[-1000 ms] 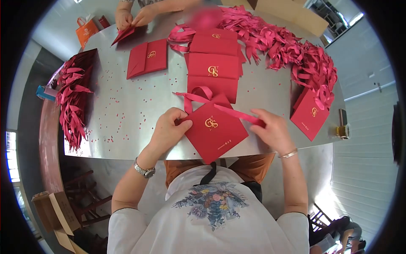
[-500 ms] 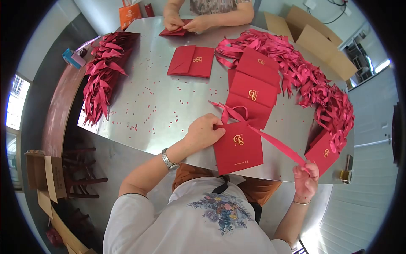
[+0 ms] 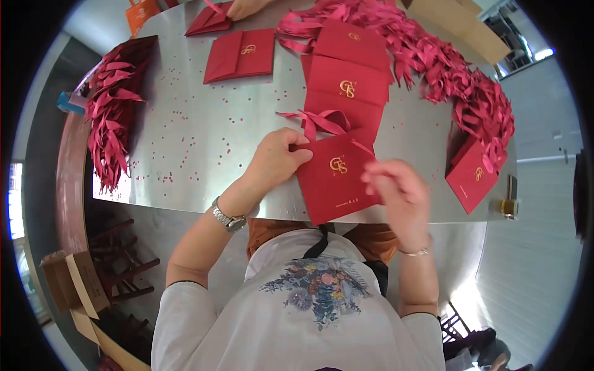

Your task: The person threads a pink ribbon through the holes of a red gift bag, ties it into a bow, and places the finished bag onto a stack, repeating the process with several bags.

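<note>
Near the table's front edge lies a red paper bag (image 3: 339, 176) with a gold logo. My left hand (image 3: 281, 156) pinches its upper left corner between thumb and fingers. A pink ribbon (image 3: 325, 120) loops above the bag's top edge, and a short ribbon piece (image 3: 362, 147) shows at its upper right. Beside the bag's right edge is my right hand (image 3: 401, 191), its fingers bent and smeared by motion, so its hold is unclear. Behind the bag, more red bags (image 3: 346, 80) overlap in a row.
Pink ribbons (image 3: 442, 77) heap along the right, above another red bag (image 3: 473, 176). Ribboned bags (image 3: 114, 111) stand at left. Folded bags (image 3: 255, 52) lie at the back, near a co-worker's hand (image 3: 246, 7). Red dots dot the metal table (image 3: 204, 133). A cardboard box (image 3: 461, 25) is behind.
My right hand has moved left from the stretched ribbon's far end to the bag's right edge. The long ribbon is no longer stretched out. The camera view has shifted, while my left hand keeps its pinch.
</note>
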Motion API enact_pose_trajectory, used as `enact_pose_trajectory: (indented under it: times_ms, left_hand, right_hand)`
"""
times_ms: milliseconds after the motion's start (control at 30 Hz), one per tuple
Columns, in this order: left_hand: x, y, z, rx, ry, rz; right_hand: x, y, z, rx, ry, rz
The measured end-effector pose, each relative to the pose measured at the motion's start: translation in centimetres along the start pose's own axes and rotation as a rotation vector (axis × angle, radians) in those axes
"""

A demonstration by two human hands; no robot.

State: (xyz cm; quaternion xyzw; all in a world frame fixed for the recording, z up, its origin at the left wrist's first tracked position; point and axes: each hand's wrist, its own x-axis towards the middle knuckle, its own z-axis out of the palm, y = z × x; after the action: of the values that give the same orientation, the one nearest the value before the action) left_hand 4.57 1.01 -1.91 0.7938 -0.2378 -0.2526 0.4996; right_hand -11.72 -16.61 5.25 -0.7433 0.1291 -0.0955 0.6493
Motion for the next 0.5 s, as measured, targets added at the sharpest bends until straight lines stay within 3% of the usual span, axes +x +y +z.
enact_pose_trajectory:
  times_ms: [133, 167, 200, 267, 500]
  left_hand:
    - [-0.5, 0.1, -0.1, -0.018, -0.015, -0.032]
    - [-0.6, -0.1, -0.2, -0.042, -0.012, -0.007]
    - [-0.6, -0.3, -0.2, -0.046, -0.012, -0.018]
    - [-0.8, -0.4, -0.3, -0.074, -0.021, 0.033]
    - [-0.7, -1.0, -1.0, -0.267, -0.067, -0.099]
  right_hand:
    - [2.7, 6.5, 5.0, -0.075, 0.084, 0.082]
    - [2.8, 7.1, 5.5, -0.111, 0.111, 0.019]
    - [2.9, 7.2, 5.9, -0.110, 0.104, 0.028]
    - [3.0, 7.1, 6.5, -0.404, 0.147, -0.142]
    - [3.8, 7.1, 7.6, -0.423, 0.130, -0.098]
